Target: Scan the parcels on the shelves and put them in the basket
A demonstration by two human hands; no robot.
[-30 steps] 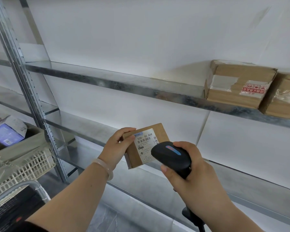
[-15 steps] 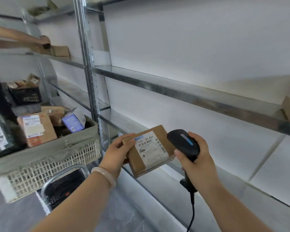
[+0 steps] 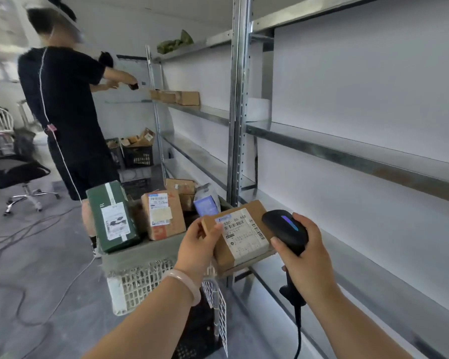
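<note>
While the shelves (image 3: 347,156) run along the far side of the right hand (image 3: 303,257), the basket (image 3: 140,283) sits just beyond and below the left hand (image 3: 196,246). Already loaded: green parcel (image 3: 114,218), taped brown parcel (image 3: 163,216), a bluish packet (image 3: 206,203), more behind. So several are done, by the look of it.

Current item: small brown parcel (image 3: 244,237), label up. Left hand grips its left edge, thumb on top, and holds it over the basket's near right corner. Right hand is wrapped round the handle of the black scanner (image 3: 283,228), whose head is just beside the parcel's right edge, blue light on.

Judgement: this one is at the scan step or just past it; can't tell whether the read registered. What's left for it is the drop into the basket.

A few brown boxes (image 3: 178,97) sit on a shelf well beyond both hands, next to a second person (image 3: 62,112). Possibly pending.
</note>
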